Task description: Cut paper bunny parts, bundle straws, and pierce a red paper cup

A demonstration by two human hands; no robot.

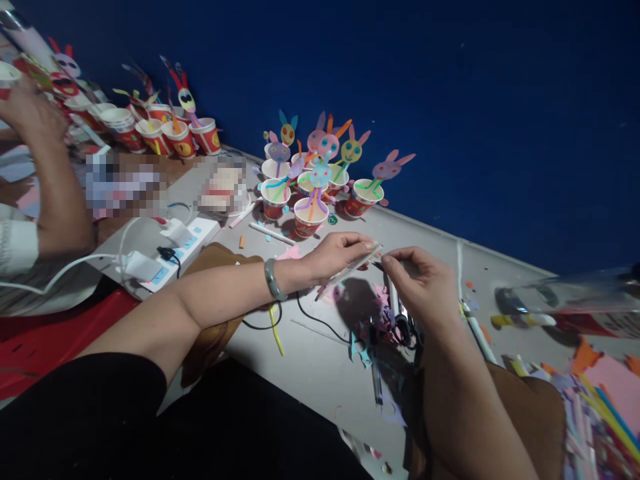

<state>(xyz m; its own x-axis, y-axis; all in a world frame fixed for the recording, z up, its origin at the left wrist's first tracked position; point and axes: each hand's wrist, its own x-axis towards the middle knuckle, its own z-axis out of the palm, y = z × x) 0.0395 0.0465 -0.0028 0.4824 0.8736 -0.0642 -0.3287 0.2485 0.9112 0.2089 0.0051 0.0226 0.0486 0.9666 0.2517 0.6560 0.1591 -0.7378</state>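
Note:
My left hand, with a green bangle on its wrist, grips a thin pale flat strip between thumb and fingers. The strip slants up to the right above the table. Just right of its upper end is my right hand, thumb and forefinger brought together. Whatever is in that pinch is too small to make out. Below the hands lie pink and purple paper scraps, a light blue paper cutout and a dark cable.
Paper cups with rabbit-faced figures stand along the blue wall. At left are a power strip, more cups and another person's arm. A clear bottle lies at right, near colourful paper strips.

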